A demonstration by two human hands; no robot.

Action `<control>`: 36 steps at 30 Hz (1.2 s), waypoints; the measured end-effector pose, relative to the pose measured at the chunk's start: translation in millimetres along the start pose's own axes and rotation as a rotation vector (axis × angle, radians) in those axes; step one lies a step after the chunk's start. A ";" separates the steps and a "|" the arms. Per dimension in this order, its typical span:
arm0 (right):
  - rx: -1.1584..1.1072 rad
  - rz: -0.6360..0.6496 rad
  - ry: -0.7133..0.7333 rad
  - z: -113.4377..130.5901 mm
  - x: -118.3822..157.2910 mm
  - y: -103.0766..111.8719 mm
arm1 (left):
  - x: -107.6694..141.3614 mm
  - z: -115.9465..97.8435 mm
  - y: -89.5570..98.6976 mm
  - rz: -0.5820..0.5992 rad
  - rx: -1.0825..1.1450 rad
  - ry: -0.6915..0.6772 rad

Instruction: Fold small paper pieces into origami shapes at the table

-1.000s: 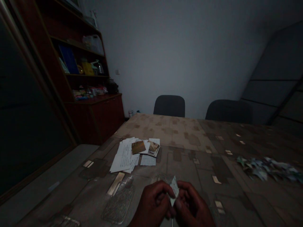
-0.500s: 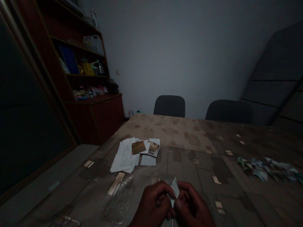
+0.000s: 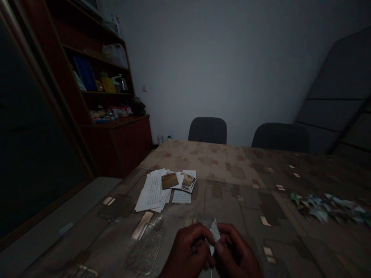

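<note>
Both hands meet over the table's near edge in the head view. My left hand [image 3: 191,249] is closed, with thumb and forefinger on a small piece of folded white paper [image 3: 215,231]. My right hand [image 3: 236,249] pinches the same paper from the other side. The paper's pointed tip stands up between the fingers, and its lower part is partly hidden by them. Beyond my left hand lie printed white sheets [image 3: 152,193], with a brown picture card [image 3: 169,180] and a small stack of picture cards [image 3: 188,182] on top.
A heap of folded paper pieces [image 3: 327,208] lies at the right on the patterned tablecloth [image 3: 220,162]. Two dark chairs [image 3: 207,130] stand behind the table. A red cabinet [image 3: 124,143] with filled shelves is at the left.
The tip of the folded paper has dipped slightly between my fingers. Both hands keep nearly the same place and hold.
</note>
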State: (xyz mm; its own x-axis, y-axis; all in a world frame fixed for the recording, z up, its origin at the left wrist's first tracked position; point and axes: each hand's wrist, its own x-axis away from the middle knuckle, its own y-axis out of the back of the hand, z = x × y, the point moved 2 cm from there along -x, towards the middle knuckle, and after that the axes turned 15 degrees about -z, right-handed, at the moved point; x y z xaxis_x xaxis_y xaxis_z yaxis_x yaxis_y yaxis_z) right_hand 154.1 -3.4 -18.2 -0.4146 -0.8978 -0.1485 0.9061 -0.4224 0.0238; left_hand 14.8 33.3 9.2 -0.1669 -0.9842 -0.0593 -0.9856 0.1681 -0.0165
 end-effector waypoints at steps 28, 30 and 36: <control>0.011 0.006 -0.014 -4.7 -1.5 1.0 | -0.9 4.6 0.7 -0.001 -0.002 0.094; -0.002 0.004 -0.024 -1.0 -0.8 0.8 | -1.1 7.4 0.6 -0.007 -0.010 0.107; -0.027 -0.003 -0.062 6.3 0.2 0.4 | -0.3 10.8 1.3 0.003 -0.004 0.096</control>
State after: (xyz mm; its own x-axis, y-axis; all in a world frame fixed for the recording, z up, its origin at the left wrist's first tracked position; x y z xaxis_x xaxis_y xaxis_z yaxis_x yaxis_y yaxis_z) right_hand 153.9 -4.5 -11.9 -0.4209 -0.9030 -0.0867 0.9065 -0.4222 -0.0036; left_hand 13.8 34.3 -1.5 -0.1716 -0.9845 0.0364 -0.9852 0.1712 -0.0126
